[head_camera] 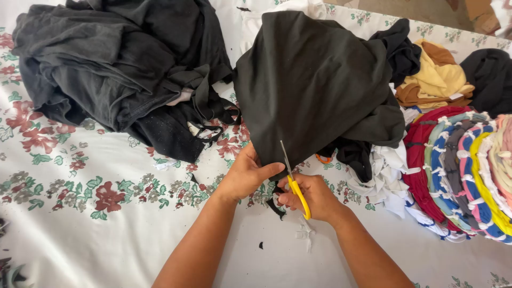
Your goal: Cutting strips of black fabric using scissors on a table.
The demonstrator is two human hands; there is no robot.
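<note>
Dark grey-black cloth (pixel 314 85) raised at centre frame, draped in a peak toward twelve o'clock, lower corner pulled down to six o'clock where both hands meet. Left hand (pixel 246 175) at seven o'clock of that corner, grip closed in a pinch on the hem, apparently to keep the fabric taut and flat for the blades. Right hand (pixel 312 197) just beside it at five o'clock, grip closed through the yellow handles of the scissors (pixel 293 184), blades pointing up to twelve and lying against the cloth edge, slightly parted as far as can be told. Underneath, a bench covered by a white floral sheet (pixel 80 181), with small snipped scraps (pixel 305 234) at six o'clock below the hands. Heap of dark garments (pixel 117 64) at ten o'clock, well apart from the cutting. Mustard and brown clothes (pixel 434 77) at two o'clock. Stack of colourful knotted rag mats (pixel 469 170) at three o'clock, with white strips (pixel 386 176) between them and the held cloth.
</note>
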